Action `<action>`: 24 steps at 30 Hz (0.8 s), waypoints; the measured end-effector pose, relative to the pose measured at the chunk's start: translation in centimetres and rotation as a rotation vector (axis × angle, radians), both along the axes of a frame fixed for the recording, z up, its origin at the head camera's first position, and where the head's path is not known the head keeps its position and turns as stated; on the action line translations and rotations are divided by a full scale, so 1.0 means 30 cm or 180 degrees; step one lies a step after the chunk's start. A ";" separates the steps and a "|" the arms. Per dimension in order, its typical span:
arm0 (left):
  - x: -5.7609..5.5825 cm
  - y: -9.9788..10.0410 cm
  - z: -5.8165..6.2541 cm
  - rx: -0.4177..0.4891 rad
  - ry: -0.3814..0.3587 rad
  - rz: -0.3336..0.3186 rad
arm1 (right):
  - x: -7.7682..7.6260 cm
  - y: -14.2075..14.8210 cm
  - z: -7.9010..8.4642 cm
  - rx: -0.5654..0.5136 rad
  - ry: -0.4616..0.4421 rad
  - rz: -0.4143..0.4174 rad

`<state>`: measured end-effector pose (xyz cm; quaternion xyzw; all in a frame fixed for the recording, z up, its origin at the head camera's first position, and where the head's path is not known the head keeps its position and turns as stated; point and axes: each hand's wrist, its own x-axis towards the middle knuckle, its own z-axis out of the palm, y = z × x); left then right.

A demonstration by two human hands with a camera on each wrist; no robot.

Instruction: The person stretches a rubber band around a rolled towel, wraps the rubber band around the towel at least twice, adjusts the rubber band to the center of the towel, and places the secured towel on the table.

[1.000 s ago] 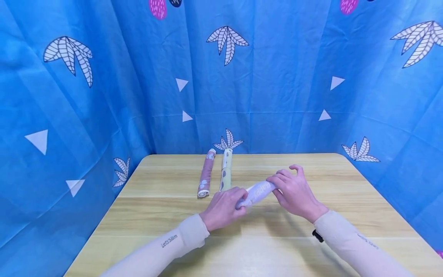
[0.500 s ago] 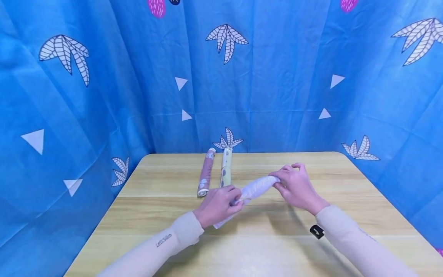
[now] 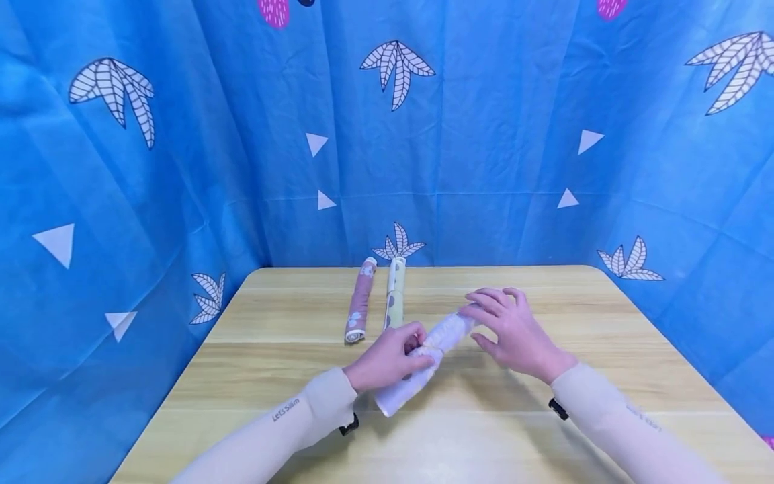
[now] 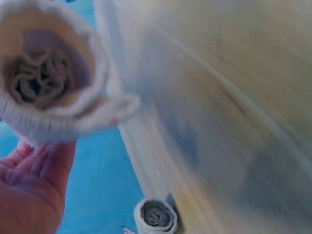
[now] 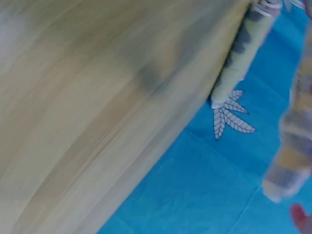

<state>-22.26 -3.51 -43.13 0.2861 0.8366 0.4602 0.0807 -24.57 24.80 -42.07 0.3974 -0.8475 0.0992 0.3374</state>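
Note:
A pale lilac rolled towel is held aslant over the middle of the table. My left hand grips it near its middle, thumb on the near side, and its lower end sticks out below. In the left wrist view the towel's end shows a loose spiral with a flap hanging out. My right hand is at the far end, fingertips right at the roll and thumb held away from it. The right wrist view shows that end with a fingertip just below.
A mauve rolled towel and a green patterned rolled towel lie side by side on the wooden table, behind my left hand. A blue curtain hangs around the table's back and sides.
The right hand's pinch on the far end has loosened, its thumb now apart. The towel has tilted more steeply, and its near end has come out below the left hand.

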 end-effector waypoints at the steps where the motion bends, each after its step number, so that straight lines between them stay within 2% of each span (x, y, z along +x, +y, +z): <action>1: -0.001 0.001 0.001 0.0094 -0.0084 -0.0016 | -0.001 -0.001 -0.007 0.0049 0.0133 0.0060; 5: -0.003 0.004 0.003 0.0374 -0.0367 -0.0154 | -0.003 -0.009 -0.026 0.0107 0.0579 0.0169; 6: -0.002 0.006 0.003 0.0385 -0.0384 -0.0187 | -0.002 -0.012 -0.028 0.0099 0.0656 0.0163; 8: 0.000 0.008 0.001 0.0258 -0.0244 -0.0206 | 0.000 -0.016 -0.029 0.0080 0.0737 0.0134; 10: 0.006 0.013 -0.001 -0.0036 0.0125 -0.0147 | 0.005 -0.019 -0.028 0.0077 0.0754 0.0095; 13: 0.019 0.026 -0.005 -0.0579 0.0874 0.0038 | 0.012 -0.023 -0.026 0.0082 0.0683 0.0023; 15: 0.033 0.039 -0.007 -0.0816 0.1236 0.0138 | 0.017 -0.026 -0.025 0.0059 0.0603 -0.0031; 21: 0.059 0.070 -0.026 -0.1199 0.2051 0.0333 | 0.024 -0.045 -0.015 -0.0090 0.0441 -0.0145; 24: 0.056 0.071 -0.032 -0.1272 0.2328 0.0442 | 0.028 -0.056 -0.006 -0.0123 0.0456 -0.0158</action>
